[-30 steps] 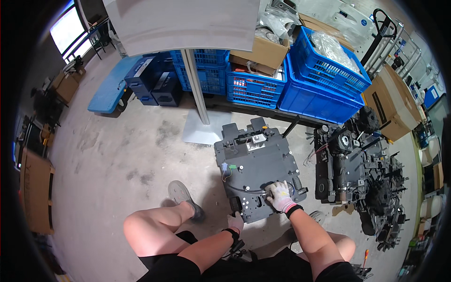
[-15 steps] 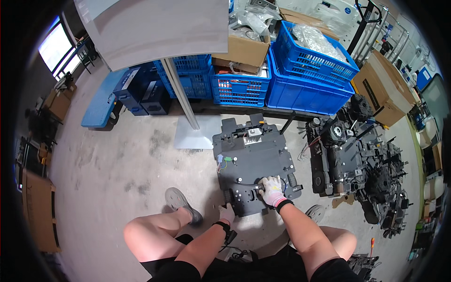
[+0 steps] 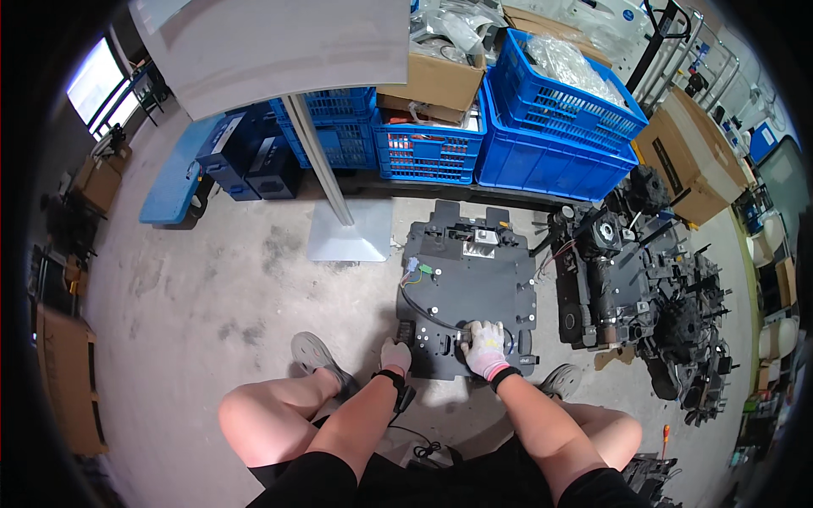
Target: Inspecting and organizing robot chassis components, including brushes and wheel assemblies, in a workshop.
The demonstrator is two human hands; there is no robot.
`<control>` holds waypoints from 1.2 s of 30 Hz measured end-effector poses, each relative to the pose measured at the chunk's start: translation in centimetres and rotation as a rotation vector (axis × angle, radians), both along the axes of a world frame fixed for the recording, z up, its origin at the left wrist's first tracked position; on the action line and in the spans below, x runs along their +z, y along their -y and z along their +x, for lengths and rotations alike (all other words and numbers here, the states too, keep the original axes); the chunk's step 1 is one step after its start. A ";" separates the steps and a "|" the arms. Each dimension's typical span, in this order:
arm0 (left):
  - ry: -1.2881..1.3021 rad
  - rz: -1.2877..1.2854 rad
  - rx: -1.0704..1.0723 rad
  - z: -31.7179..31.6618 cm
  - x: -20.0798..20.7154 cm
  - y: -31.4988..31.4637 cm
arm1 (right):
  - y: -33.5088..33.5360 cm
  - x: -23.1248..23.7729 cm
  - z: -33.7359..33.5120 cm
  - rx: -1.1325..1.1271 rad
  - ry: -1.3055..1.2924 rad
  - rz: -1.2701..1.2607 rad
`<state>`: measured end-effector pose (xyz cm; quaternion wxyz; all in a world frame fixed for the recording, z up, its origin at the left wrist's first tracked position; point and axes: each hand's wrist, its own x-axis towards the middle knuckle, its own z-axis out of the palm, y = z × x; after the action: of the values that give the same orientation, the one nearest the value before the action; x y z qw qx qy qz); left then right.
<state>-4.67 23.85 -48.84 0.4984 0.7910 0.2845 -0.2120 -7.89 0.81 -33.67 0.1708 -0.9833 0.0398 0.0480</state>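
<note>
A flat dark grey chassis plate (image 3: 474,288) lies on the floor in front of me, with small black wheels at its near left and right sides. My left hand (image 3: 395,356), in a pale glove, is closed at the plate's near left edge, beside the left wheel (image 3: 406,331). Its fingertips are partly hidden. Over the near right part of the plate, my gloved right hand (image 3: 486,347) has its fingers bent down around the end of a black cable (image 3: 432,317). Blue and green connectors (image 3: 419,267) sit on thin wires at the plate's left side.
Black machine assemblies (image 3: 618,288) are heaped on the right. Blue crates (image 3: 559,161) and a cardboard box (image 3: 445,82) stand along the back. A metal stand (image 3: 349,245) rises beyond the plate's left side. An orange-handled screwdriver (image 3: 666,436) is at lower right.
The chassis plate has turned clockwise and now lies squarer to me. My left hand has moved forward and left along its edge. The black cable now shows a longer curve across the plate.
</note>
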 end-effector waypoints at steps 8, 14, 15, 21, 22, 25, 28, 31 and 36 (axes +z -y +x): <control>0.049 0.355 -0.287 -1.1 -0.5 -0.9 | -1.9 0.2 -4.4 -0.056 -0.059 0.038; 0.237 0.345 -0.241 -2.0 2.0 -1.3 | -3.9 0.2 -7.7 -0.139 -0.045 0.017; 0.235 0.378 -0.246 -2.1 2.7 -1.3 | -4.2 0.2 -8.3 -0.143 -0.055 0.052; 0.007 0.350 -0.306 -2.9 7.0 -2.4 | -6.5 0.7 -11.2 -0.202 -0.057 0.105; 0.021 0.347 -0.317 -3.0 7.5 -2.7 | -6.8 0.6 -11.6 -0.211 -0.068 0.109; -0.012 0.437 -0.395 -3.8 8.4 -3.7 | -7.7 0.6 -12.9 -0.201 -0.033 0.144; -0.010 0.440 -0.400 -5.0 8.6 -4.5 | -8.2 0.4 -13.9 -0.188 0.018 0.167; -0.121 0.549 -0.387 -6.6 8.4 -5.0 | -8.4 0.2 -14.6 -0.117 0.047 0.152; -0.128 0.522 -0.333 -10.3 7.6 -5.7 | -7.7 0.3 -14.9 -0.019 0.083 0.168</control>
<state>-14.99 29.59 -41.29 0.2183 0.9129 0.2267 -0.2598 -22.75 8.53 -33.38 0.2546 -0.9663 0.0380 0.0086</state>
